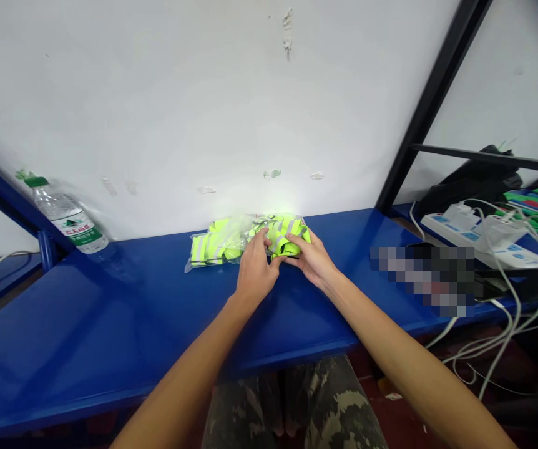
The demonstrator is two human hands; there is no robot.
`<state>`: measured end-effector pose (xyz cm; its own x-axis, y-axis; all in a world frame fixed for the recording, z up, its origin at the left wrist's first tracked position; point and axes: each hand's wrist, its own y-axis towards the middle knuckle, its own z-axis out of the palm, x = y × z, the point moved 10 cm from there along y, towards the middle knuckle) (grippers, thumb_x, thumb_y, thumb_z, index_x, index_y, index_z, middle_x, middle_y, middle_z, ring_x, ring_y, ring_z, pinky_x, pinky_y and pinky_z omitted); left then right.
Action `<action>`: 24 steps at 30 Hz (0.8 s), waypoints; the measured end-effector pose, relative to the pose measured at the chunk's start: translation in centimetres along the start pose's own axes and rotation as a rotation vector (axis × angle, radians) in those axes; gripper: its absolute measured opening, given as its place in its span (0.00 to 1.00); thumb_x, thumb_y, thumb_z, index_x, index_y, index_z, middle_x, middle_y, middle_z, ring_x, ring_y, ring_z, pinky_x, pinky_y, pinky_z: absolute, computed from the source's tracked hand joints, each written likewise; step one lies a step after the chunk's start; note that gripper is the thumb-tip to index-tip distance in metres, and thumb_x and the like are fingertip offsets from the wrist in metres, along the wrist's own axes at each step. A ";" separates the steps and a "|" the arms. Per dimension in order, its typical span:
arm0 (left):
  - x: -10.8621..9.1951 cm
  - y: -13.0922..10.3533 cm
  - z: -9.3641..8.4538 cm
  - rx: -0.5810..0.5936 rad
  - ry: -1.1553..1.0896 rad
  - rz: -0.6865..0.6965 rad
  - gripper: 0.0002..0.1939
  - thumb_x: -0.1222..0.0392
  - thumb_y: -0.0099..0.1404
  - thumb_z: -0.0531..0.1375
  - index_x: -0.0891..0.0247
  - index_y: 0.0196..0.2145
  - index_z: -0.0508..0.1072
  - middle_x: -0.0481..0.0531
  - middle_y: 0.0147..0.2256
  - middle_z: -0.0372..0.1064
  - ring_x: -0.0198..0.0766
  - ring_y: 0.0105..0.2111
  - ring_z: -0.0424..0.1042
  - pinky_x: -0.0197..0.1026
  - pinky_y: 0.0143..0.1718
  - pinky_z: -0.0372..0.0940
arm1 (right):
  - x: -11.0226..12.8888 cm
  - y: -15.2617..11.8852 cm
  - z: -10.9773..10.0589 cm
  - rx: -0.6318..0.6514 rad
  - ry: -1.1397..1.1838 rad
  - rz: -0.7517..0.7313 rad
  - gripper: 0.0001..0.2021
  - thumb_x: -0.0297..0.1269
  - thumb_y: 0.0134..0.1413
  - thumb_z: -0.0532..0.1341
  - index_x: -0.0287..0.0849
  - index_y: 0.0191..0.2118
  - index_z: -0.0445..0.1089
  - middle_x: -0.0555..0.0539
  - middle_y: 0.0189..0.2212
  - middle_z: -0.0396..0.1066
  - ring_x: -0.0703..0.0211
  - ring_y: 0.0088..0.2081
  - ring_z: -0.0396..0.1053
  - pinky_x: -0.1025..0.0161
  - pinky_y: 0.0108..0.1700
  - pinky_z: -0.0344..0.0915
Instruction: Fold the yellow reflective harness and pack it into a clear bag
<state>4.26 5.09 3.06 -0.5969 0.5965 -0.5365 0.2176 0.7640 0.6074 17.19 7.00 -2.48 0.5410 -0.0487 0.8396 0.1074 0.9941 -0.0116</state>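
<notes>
Bright yellow-green fabric with silver-grey stripes [206, 247] lies on the blue tabletop [123, 324] against the wall, partly inside a clear plastic bag [237, 232]. My left hand [256, 268] is closed on the bag's right part, its fingers bent over the plastic near the middle of the bundle. The right end of the striped fabric is in my right hand [313, 257], thumb on top and fingers partly hidden below it. Both hands are close together, their fingertips almost meeting at the bundle's front edge.
A water bottle with a green cap [79, 226] leans at the back left. On the right are a white power strip [484, 240], tangled white cables [507, 324], a black bag [475, 178] and a blurred-out item [430, 280]. A black metal post [425, 106] rises behind.
</notes>
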 end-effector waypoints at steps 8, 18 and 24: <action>1.9 0.2 0.1 -0.022 -0.163 -0.153 0.24 0.67 0.54 0.65 0.62 0.49 0.67 0.47 0.30 0.69 0.35 0.30 0.69 0.38 0.37 0.65 | 0.1 -0.4 0.5 0.055 -0.101 -0.060 0.32 0.38 0.36 0.73 0.54 0.51 0.66 0.51 0.43 0.74 0.57 0.37 0.75 0.53 0.39 0.76; 1.8 -0.4 1.5 0.051 -0.296 -0.167 0.26 0.69 0.54 0.62 0.60 0.50 0.63 0.42 0.27 0.62 0.32 0.25 0.65 0.36 0.31 0.60 | 0.3 -0.1 -1.1 -0.102 -0.132 -0.103 0.22 0.31 0.33 0.69 0.47 0.40 0.68 0.54 0.34 0.71 0.58 0.32 0.73 0.55 0.32 0.77; 1.4 -0.8 2.1 0.053 -0.321 -0.143 0.25 0.71 0.56 0.58 0.60 0.51 0.60 0.45 0.32 0.62 0.32 0.29 0.65 0.35 0.34 0.61 | 0.5 0.0 -1.6 -0.147 -0.137 -0.107 0.16 0.28 0.34 0.68 0.44 0.35 0.68 0.53 0.32 0.71 0.58 0.32 0.73 0.53 0.34 0.78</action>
<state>4.88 5.79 0.62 -0.3526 0.5228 -0.7761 0.1940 0.8522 0.4860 18.78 6.79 -2.97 0.4025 -0.1298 0.9062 0.2839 0.9588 0.0112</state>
